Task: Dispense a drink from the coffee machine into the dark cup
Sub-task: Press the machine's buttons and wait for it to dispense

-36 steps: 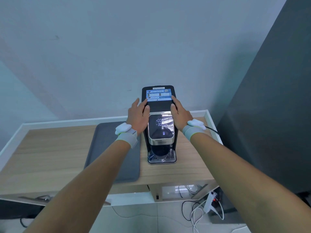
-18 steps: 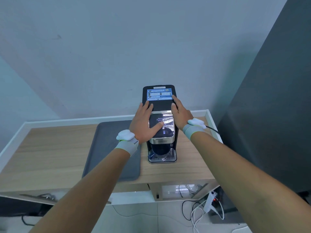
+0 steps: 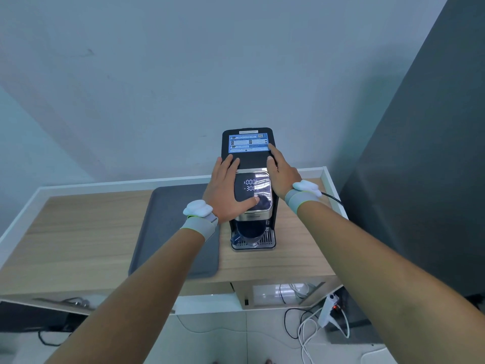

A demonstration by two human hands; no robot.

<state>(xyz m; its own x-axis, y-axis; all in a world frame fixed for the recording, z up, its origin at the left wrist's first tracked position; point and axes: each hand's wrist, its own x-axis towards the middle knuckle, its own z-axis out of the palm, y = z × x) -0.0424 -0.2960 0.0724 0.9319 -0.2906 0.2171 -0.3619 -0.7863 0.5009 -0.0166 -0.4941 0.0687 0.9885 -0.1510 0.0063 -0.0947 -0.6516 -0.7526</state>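
A black and silver coffee machine [image 3: 248, 158] stands on the wooden table [image 3: 78, 237] at the back right. Its top display panel [image 3: 252, 185] glows with digits. The dark cup [image 3: 249, 232] sits under the spout on the drip grille, mostly hidden by the machine's head. My left hand [image 3: 225, 193] lies flat along the machine's left side, fingers spread, its thumb resting on the lower part of the display panel. My right hand [image 3: 282, 172] rests flat against the machine's right upper edge. Neither hand holds anything.
A dark grey mat [image 3: 168, 232] lies on the table left of the machine. A black cable [image 3: 333, 198] runs off behind my right wrist. A dark panel [image 3: 425, 179] stands at the right. Cables and a power strip [image 3: 328, 308] lie on the floor below.
My left hand slid down from the machine's side, and its thumb moved across onto the lower part of the display panel. My right hand stayed in place.
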